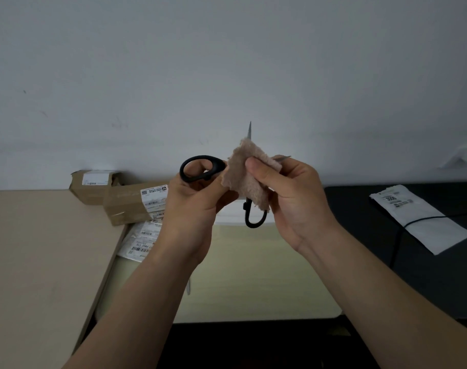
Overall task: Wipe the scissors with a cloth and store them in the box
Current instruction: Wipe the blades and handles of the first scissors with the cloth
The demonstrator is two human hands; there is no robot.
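The scissors [218,166], blades splayed wide, are up in the air at chest height against a pale wall, with my left hand [192,203] curled round one black handle loop while the other loop hangs free below. One steel tip points straight up and the second pokes out to the right. Between them my right hand [293,198] pinches a beige fleecy cloth [240,179] over the blades near the pivot, thumb pressed on its front face. I judge the scissors light but rigid, the bare steel slick and sharp-edged, so the safe hold is the plastic loops, with the cloth as padding wherever fingers meet metal. The cloth itself is soft and limp and will bunch unless it is kept pinched. With the blades this open, they should be brought together before stowing. Below the hands lies what I take to be the open box [253,275], pale inside. Labelled cardboard parcels [126,206] sit to its left, and a white mailer [424,222] rests on a dark surface to the right.
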